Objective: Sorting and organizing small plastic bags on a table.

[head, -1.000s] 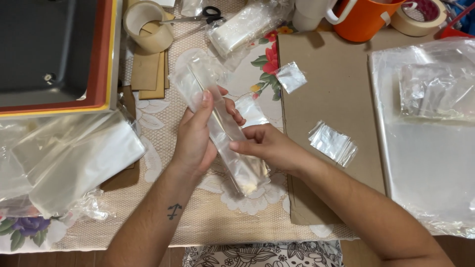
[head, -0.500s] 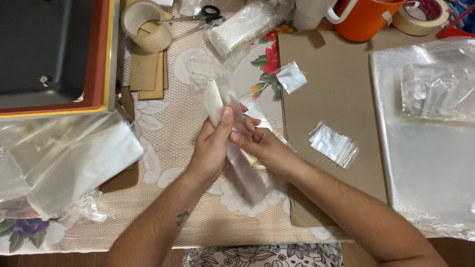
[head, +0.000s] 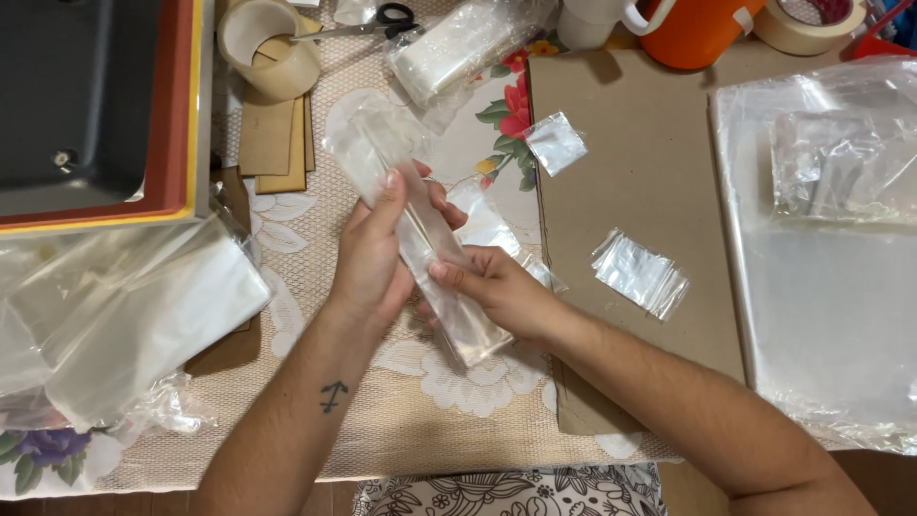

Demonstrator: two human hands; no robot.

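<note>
Both hands hold one long, narrow clear plastic bag [head: 449, 287] with a pale strip inside, lying slantwise over the lace tablecloth [head: 401, 420]. My left hand [head: 373, 253] grips its upper half, thumb pressed along the top side. My right hand [head: 497, 291] pinches the lower half from the right. The bag's open upper end [head: 368, 134] fans out loose above my left fingers. Its lower end pokes out below my right hand.
A dark tray with a red and yellow rim [head: 105, 105] sits top left, clear bags [head: 134, 306] piled below it. Tape roll [head: 267, 48], scissors [head: 382, 17], cardboard sheet [head: 630, 191] with small clear bags [head: 640, 272], an orange jug [head: 697, 29], large plastic sheets [head: 821, 239] right.
My left hand slid down the bag toward my right hand, then moved back up along it. The bag stayed slanted in both hands.
</note>
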